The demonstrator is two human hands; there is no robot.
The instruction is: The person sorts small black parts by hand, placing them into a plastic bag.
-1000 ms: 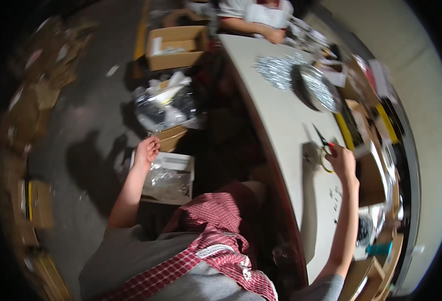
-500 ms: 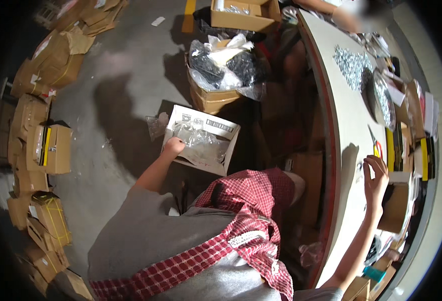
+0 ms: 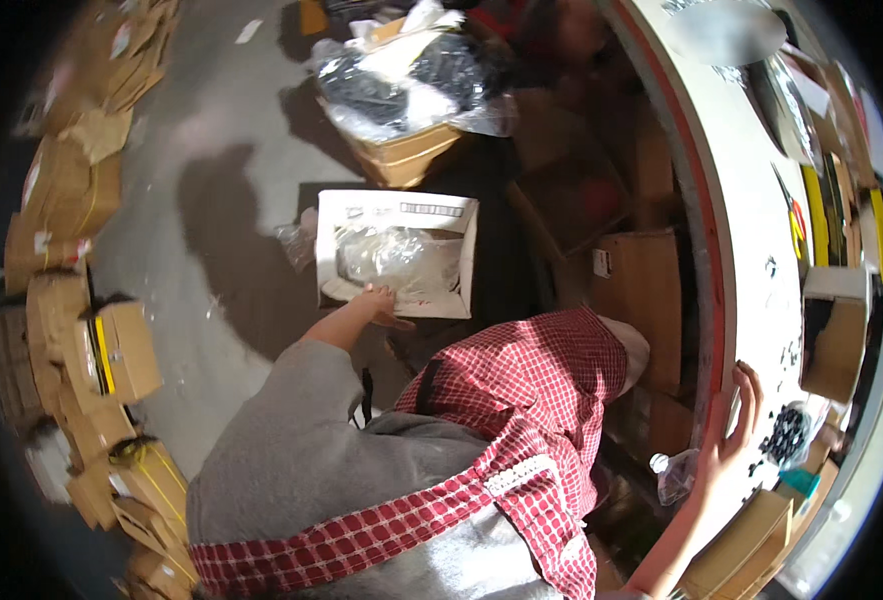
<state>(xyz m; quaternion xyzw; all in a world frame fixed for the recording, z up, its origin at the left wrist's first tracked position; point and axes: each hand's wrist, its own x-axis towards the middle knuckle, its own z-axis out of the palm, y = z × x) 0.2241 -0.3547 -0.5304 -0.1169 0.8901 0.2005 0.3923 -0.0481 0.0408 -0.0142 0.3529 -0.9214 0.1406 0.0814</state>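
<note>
My left hand is at the near edge of a white open carton, fingers stretched out, holding nothing visible. Crumpled clear plastic bags lie inside that carton. On the right, my right hand is over the edge of the white table, fingers extended and apart, apparently holding nothing. Beside it lie small black pieces, heaped on clear plastic, with more scattered farther up the table. A clear plastic bag hangs by the table edge near my right wrist.
Scissors with red and yellow handles lie farther along the table, near cardboard boxes. Beyond the white carton stands a brown carton heaped with plastic-wrapped black items. A box sits under the table. Cardboard boxes line the left.
My left hand has gone from gripping the carton's left side to its near edge, fingers now spread. My right hand has drawn back toward the table's edge. The view has shifted.
</note>
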